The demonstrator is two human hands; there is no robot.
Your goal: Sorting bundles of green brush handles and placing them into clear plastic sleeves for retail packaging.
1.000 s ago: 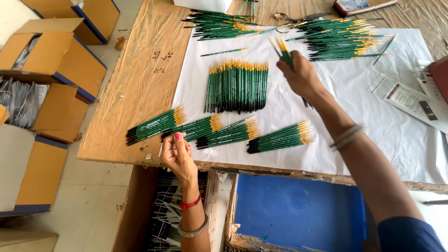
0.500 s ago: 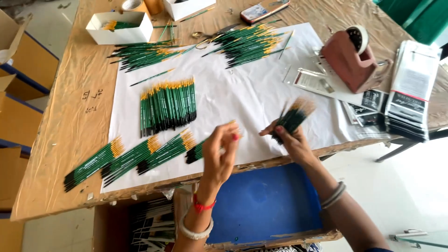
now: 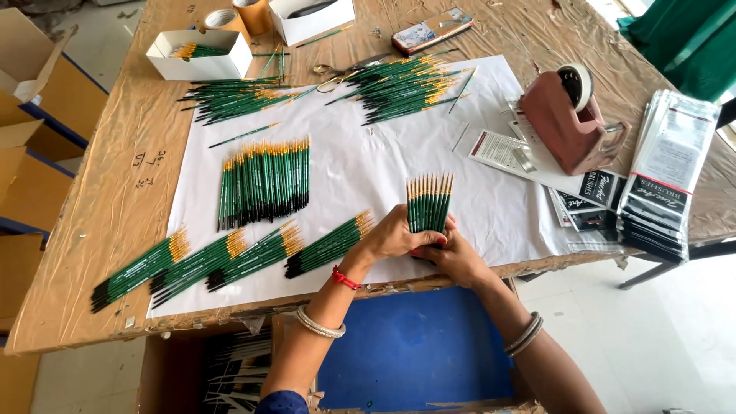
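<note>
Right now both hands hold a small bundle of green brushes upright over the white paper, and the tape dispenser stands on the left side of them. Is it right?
Not quite. The head view shows the tape dispenser to the right of the bundle of green brushes, not left. The left hand and right hand do hold it upright over the white paper.

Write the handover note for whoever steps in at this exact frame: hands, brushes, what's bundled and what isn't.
Left hand and right hand: both clasped round one upright bunch of green brushes, lower ends on the white sheet at the near table edge.
Done: four bunches lie side by side on the sheet's near left.
Left: a flat row mid-sheet and two loose piles at the far side. The tape dispenser stands to the right.
</note>
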